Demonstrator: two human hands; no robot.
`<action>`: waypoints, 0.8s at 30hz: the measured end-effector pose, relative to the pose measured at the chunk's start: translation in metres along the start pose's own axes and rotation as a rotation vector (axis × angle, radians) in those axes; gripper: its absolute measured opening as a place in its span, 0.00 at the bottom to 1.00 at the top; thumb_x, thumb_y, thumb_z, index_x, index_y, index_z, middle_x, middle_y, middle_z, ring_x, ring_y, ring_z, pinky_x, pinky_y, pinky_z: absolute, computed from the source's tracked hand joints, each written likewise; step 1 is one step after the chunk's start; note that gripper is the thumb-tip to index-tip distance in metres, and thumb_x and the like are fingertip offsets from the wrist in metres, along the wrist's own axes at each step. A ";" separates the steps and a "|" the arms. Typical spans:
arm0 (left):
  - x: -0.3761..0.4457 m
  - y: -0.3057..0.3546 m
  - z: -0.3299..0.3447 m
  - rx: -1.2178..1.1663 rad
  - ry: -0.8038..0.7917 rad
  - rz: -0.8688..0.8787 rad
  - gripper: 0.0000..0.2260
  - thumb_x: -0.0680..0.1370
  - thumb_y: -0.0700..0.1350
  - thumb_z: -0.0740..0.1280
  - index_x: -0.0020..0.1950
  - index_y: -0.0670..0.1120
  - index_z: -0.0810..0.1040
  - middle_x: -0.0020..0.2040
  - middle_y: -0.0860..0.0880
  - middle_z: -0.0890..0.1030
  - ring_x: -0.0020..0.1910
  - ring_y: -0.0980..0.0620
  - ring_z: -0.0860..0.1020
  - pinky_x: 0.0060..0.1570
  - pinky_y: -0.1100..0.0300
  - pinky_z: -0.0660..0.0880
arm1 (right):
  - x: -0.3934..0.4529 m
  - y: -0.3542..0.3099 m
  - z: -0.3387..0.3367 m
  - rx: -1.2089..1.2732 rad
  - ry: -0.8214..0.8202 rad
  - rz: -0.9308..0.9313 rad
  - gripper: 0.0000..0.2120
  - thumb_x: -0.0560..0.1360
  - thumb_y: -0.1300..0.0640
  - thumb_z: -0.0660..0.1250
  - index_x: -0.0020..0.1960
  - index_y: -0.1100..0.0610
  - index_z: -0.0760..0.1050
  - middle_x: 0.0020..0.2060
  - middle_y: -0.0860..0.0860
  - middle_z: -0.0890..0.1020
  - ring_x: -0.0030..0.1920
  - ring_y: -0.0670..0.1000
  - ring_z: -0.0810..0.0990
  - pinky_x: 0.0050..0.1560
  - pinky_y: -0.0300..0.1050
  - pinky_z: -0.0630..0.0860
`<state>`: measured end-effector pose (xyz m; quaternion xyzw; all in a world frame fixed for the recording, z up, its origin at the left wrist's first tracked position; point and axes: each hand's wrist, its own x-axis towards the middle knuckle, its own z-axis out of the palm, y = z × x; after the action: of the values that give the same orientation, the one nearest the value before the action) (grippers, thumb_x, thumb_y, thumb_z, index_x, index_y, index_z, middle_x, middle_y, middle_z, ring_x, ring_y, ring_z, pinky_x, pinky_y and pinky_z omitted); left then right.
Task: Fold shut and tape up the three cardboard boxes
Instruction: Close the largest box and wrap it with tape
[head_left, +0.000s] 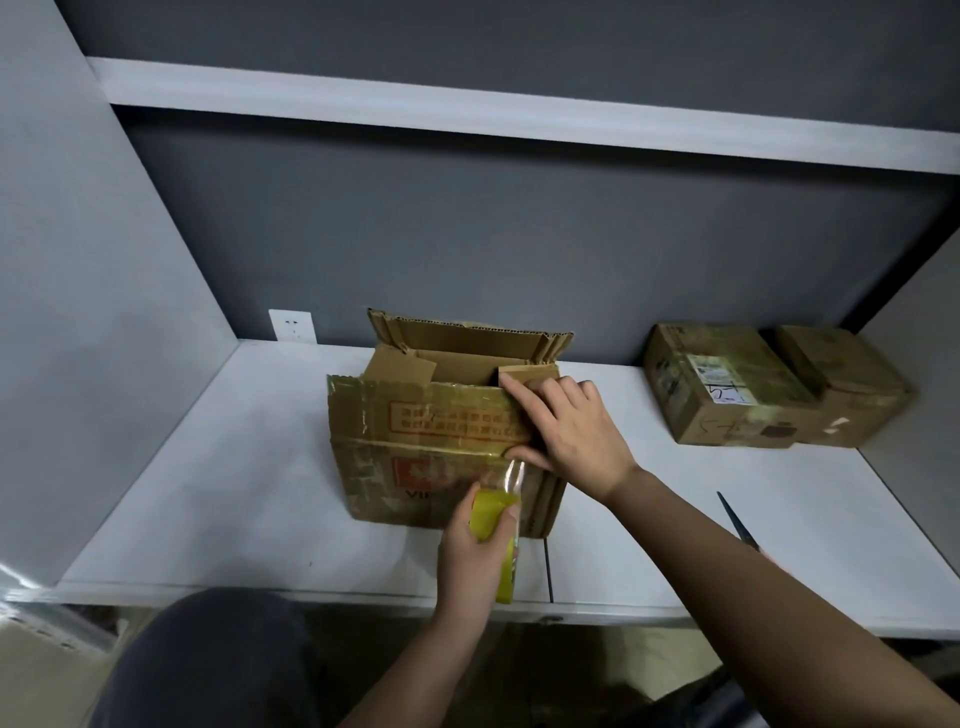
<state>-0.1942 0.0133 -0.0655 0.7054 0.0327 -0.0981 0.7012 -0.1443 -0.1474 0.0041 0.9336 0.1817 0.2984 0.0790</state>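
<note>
A worn cardboard box (415, 447) with red print stands in the middle of the white desk (208, 493); its far flap stands up and its near flap is folded partly over the top. My right hand (571, 431) presses flat on the box's right front corner, its thumb on the end of a clear strip of tape. My left hand (467, 545) grips a yellow tape roll (493, 525) just below that corner, and the strip runs up from it to the box. Two shut cardboard boxes (722, 384) (852, 389) sit side by side at the back right.
Scissors (737, 525) lie on the desk at the right, partly hidden by my right forearm. A white wall socket (292, 326) is behind the box at the left. A grey partition and a shelf (467, 109) rise behind the desk. My knee shows below the desk edge.
</note>
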 end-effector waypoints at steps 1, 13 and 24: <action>-0.002 0.000 -0.001 0.005 -0.005 0.007 0.21 0.76 0.47 0.69 0.68 0.55 0.70 0.53 0.56 0.78 0.50 0.58 0.77 0.47 0.64 0.77 | -0.001 0.001 0.000 0.009 -0.004 -0.010 0.40 0.72 0.36 0.65 0.75 0.55 0.56 0.51 0.53 0.76 0.45 0.55 0.74 0.44 0.50 0.71; -0.005 0.003 -0.002 0.023 -0.023 0.008 0.20 0.78 0.46 0.67 0.69 0.54 0.68 0.60 0.53 0.73 0.59 0.53 0.73 0.61 0.53 0.72 | -0.010 -0.002 -0.002 0.010 0.087 -0.054 0.34 0.74 0.50 0.71 0.74 0.53 0.59 0.56 0.53 0.77 0.47 0.56 0.76 0.45 0.49 0.72; -0.011 -0.002 0.008 -0.107 -0.002 -0.028 0.19 0.78 0.46 0.66 0.66 0.59 0.67 0.59 0.54 0.72 0.56 0.54 0.72 0.52 0.56 0.71 | -0.107 0.042 -0.028 0.421 0.123 0.866 0.17 0.76 0.61 0.66 0.65 0.56 0.73 0.56 0.51 0.80 0.59 0.54 0.75 0.58 0.47 0.71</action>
<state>-0.2060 0.0062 -0.0651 0.6661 0.0471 -0.1069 0.7366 -0.2294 -0.2262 -0.0186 0.8998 -0.1630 0.3152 -0.2538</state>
